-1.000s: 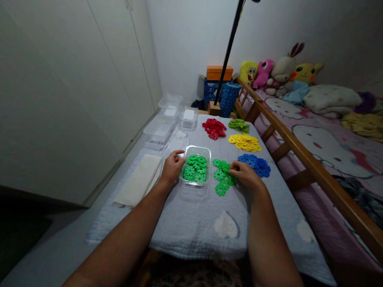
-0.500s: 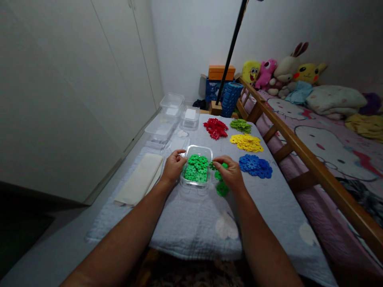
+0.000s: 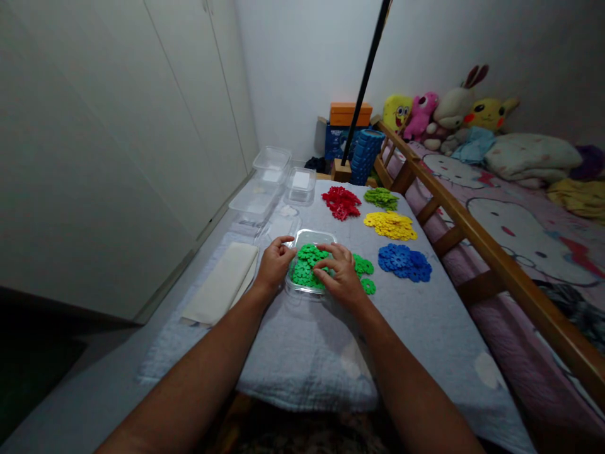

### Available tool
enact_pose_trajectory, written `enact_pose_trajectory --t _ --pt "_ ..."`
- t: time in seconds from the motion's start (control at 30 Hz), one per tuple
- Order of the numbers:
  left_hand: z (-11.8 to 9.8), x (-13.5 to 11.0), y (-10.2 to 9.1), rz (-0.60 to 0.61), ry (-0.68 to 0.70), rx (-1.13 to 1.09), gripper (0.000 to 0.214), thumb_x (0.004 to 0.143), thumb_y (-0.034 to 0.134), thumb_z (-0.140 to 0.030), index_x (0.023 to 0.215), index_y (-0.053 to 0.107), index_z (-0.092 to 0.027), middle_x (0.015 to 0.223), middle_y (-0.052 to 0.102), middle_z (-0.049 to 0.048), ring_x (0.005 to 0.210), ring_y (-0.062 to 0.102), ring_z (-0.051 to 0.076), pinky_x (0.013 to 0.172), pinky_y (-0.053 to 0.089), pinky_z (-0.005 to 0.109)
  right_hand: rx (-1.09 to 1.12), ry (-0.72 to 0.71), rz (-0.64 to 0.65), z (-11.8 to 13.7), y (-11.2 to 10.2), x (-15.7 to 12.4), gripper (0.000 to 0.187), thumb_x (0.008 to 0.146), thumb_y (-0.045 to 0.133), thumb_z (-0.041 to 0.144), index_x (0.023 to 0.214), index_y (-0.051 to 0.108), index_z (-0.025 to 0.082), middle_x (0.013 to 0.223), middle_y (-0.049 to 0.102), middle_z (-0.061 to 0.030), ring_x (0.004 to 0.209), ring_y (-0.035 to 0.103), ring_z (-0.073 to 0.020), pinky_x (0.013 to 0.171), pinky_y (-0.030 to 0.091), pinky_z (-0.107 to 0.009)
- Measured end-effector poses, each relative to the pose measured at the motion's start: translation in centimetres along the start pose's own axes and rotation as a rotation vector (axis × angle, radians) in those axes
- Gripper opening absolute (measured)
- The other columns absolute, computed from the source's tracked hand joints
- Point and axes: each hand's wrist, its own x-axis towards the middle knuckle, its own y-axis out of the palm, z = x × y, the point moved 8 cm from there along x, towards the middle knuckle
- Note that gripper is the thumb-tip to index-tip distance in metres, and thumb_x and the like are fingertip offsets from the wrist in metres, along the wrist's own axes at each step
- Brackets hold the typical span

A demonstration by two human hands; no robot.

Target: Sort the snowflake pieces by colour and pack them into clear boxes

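A clear plastic container (image 3: 302, 237) stands on the cloth-covered table, with green flower-shaped pieces (image 3: 303, 272) lying inside. My left hand (image 3: 274, 265) grips its left rim between thumb and fingers. Over the right half of the container is my right hand (image 3: 339, 272), thumb and fingertips apart above the green pieces, with nothing visible between them. It hides part of the contents and the right wall. Just right of that hand, several loose green flower pieces (image 3: 367, 286) lie on the cloth, partly covered by it.
Piles of red (image 3: 341, 203), lime green (image 3: 380, 198), yellow (image 3: 390, 225) and blue flower pieces (image 3: 404, 262) lie right and behind. Clear containers (image 3: 255, 200) stand at the back left. A folded cream cloth (image 3: 222, 284) lies left. A wooden bed rail (image 3: 463, 217) runs along the right.
My right hand has moved left from the loose green pieces to above the container, and its pinched fingers have parted from a green piece. My left hand stays on the rim.
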Motion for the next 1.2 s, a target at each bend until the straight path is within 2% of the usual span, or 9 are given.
enact_pose_trajectory --t 0.17,0.37,0.43,0.5,0.67,0.8,0.9,1.03,1.2 --pt "-0.1 0.0 0.1 0.001 0.003 -0.004 0.044 0.070 0.069 -0.036 0.108 0.064 -0.015 0.057 0.039 -0.0109 0.051 0.035 0.009 0.052 0.027 0.023 -0.043 0.012 -0.040 -0.8 -0.3 0.1 0.013 0.088 0.066 0.027 0.087 0.079 0.026 0.140 0.063 -0.0056 0.140 0.038 -0.0327 0.117 0.024 -0.057" --pt "0.3 0.1 -0.1 -0.003 0.008 0.026 0.045 0.070 0.069 -0.038 0.109 0.064 -0.016 0.058 0.041 -0.0103 0.051 0.036 0.009 0.052 0.026 0.023 -0.163 0.110 -0.277 -4.4 -6.4 0.1 0.020 0.091 0.058 0.027 0.095 0.077 0.024 0.127 0.068 -0.0103 0.124 0.053 -0.0280 0.113 0.034 -0.048" --pt "0.3 0.1 -0.1 -0.002 0.005 0.029 0.045 0.070 0.069 -0.038 0.110 0.065 -0.016 0.058 0.041 -0.0102 0.051 0.037 0.009 0.052 0.026 0.023 -0.247 0.213 -0.277 -6.6 -8.3 -0.2 0.022 0.089 0.056 0.023 0.095 0.077 0.020 0.115 0.071 -0.0120 0.116 0.058 -0.0279 0.109 0.036 -0.046" --pt "0.4 0.1 -0.1 -0.002 0.003 0.031 0.046 0.070 0.069 -0.039 0.110 0.065 -0.016 0.058 0.041 -0.0101 0.051 0.037 0.009 0.052 0.027 0.023 -0.310 0.297 -0.183 -8.8 -9.1 -0.5 0.026 0.087 0.052 0.018 0.096 0.077 0.018 0.108 0.073 -0.0130 0.109 0.061 -0.0278 0.104 0.040 -0.044" --pt "0.3 0.1 -0.2 -0.010 0.004 0.030 0.046 0.070 0.069 -0.039 0.110 0.065 -0.016 0.058 0.041 -0.0102 0.050 0.037 0.009 0.052 0.027 0.023 -0.433 0.344 0.016 -11.3 -8.2 -1.3 0.039 0.080 0.051 0.007 0.110 0.075 0.016 0.117 0.073 -0.0153 0.113 0.061 -0.0287 0.104 0.039 -0.040" --pt "0.4 0.1 -0.1 -0.005 0.006 0.019 0.046 0.071 0.069 -0.038 0.110 0.065 -0.016 0.058 0.041 -0.0105 0.050 0.036 0.009 0.052 0.027 0.023 -0.494 0.311 0.082 -11.3 -6.7 -1.6 0.046 0.079 0.053 0.004 0.120 0.071 0.016 0.123 0.070 -0.0159 0.114 0.060 -0.0279 0.103 0.038 -0.038" --pt "0.2 0.0 -0.1 -0.003 0.009 0.020 0.045 0.071 0.069 -0.037 0.111 0.065 -0.015 0.058 0.041 -0.0103 0.050 0.036 0.009 0.052 0.027 0.022 -0.513 0.317 0.076 -11.4 -6.7 -1.6 0.047 0.078 0.055 0.004 0.121 0.070 0.016 0.120 0.069 -0.0159 0.110 0.060 -0.0273 0.100 0.039 -0.036" --pt "0.0 -0.1 -0.1 -0.009 -0.003 0.017 0.045 0.070 0.069 -0.037 0.108 0.065 -0.016 0.059 0.041 -0.0099 0.050 0.036 0.009 0.051 0.027 0.023 -0.465 0.351 0.054 -11.6 -7.5 -1.6 0.032 0.075 0.059 0.009 0.103 0.071 0.018 0.102 0.070 -0.0108 0.097 0.060 -0.0243 0.090 0.043 -0.034" --pt "0.0 -0.1 -0.3 -0.010 0.006 0.022 0.044 0.069 0.069 -0.038 0.107 0.066 -0.016 0.059 0.042 -0.0097 0.050 0.038 0.009 0.051 0.027 0.023 -0.282 0.398 0.065 -11.1 -8.3 -1.7 0.011 0.072 0.058 0.014 0.078 0.063 0.021 0.079 0.065 -0.0040 0.078 0.059 -0.0207 0.074 0.043 -0.032"
